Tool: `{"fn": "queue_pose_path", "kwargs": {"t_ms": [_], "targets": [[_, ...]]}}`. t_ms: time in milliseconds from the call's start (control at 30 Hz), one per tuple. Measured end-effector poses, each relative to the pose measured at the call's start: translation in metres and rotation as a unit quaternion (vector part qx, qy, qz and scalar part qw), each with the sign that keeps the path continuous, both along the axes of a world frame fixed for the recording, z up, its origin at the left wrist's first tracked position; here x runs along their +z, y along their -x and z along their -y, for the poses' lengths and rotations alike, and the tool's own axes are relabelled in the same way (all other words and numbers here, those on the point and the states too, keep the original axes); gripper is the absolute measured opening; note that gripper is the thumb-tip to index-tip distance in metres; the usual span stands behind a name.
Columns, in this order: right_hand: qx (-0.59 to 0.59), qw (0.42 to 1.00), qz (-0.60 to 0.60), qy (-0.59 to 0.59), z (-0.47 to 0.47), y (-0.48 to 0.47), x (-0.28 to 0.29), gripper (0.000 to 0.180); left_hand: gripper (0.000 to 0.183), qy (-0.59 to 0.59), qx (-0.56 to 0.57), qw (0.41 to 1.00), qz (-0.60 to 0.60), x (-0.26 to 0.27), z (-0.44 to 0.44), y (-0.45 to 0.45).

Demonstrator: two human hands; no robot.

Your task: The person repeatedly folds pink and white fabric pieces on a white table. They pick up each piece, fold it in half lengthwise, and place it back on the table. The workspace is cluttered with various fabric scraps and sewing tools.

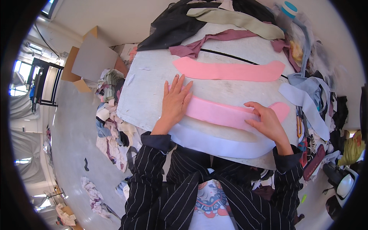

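Note:
My left hand (175, 102) lies flat, fingers spread, on the left end of a long curved pink fabric piece (218, 112). At that piece's right part, my right hand (263, 119) has its thumb and forefinger at opposite edges; whether they pinch the cloth I cannot tell. Nearer my body, a pale blue-white curved strip (221, 145) runs along the table edge, partly beneath the pink piece. Farther up the table lies a separate salmon-pink curved piece (230, 71), flat, with both ends flaring upward.
Mauve fabric (187, 51), a sage-green strip (238, 21) and black cloth (175, 28) cover the table's far side. Pale blue strips (307, 103) hang at the right, near scissors (299, 123). Fabric scraps (110, 129) are heaped at the left, below an open cardboard box (72, 67).

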State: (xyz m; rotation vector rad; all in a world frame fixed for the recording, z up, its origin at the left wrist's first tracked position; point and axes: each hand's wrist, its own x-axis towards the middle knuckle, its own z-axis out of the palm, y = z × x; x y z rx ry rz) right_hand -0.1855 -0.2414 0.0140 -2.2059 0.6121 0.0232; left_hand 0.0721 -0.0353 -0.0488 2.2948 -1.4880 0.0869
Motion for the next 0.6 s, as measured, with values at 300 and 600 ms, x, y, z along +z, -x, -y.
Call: {"fn": "queue_pose_path", "kwargs": {"t_ms": [300,600], "targets": [[-0.018,0.997,0.013,0.078,-0.002,0.001,-0.022,0.049,0.042,-0.028,0.006,1.000,-0.004,-0.007,-0.002,-0.002],[-0.009,0.995,0.025,0.097,-0.005,-0.003,-0.029,0.050,0.052,-0.059,-0.127,0.989,-0.056,0.049,0.029,0.077]]}}
